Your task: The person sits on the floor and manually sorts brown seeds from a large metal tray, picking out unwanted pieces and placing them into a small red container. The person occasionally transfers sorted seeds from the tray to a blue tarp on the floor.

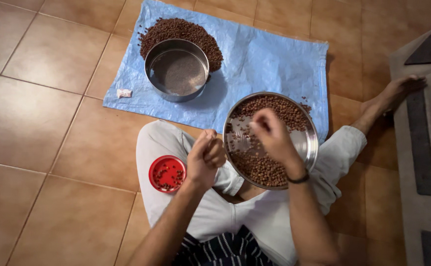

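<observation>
A round steel plate [308, 140] rests on my lap, holding small brown grains around a bare middle. My right hand [273, 135] hovers over the plate with fingers pinched together; whether grains are between them I cannot tell. My left hand [205, 156] is closed in a loose fist just left of the plate's rim, above my knee. A small red lid [167, 173] with a few grains sits on my left thigh, below and left of that hand.
A blue plastic sheet [265, 59] lies on the tiled floor ahead, bearing a heap of brown grains [181, 30] and a steel bowl [176, 70]. A small white scrap [124, 92] lies at the sheet's left edge. A grey patterned rug [425, 148] lies at right.
</observation>
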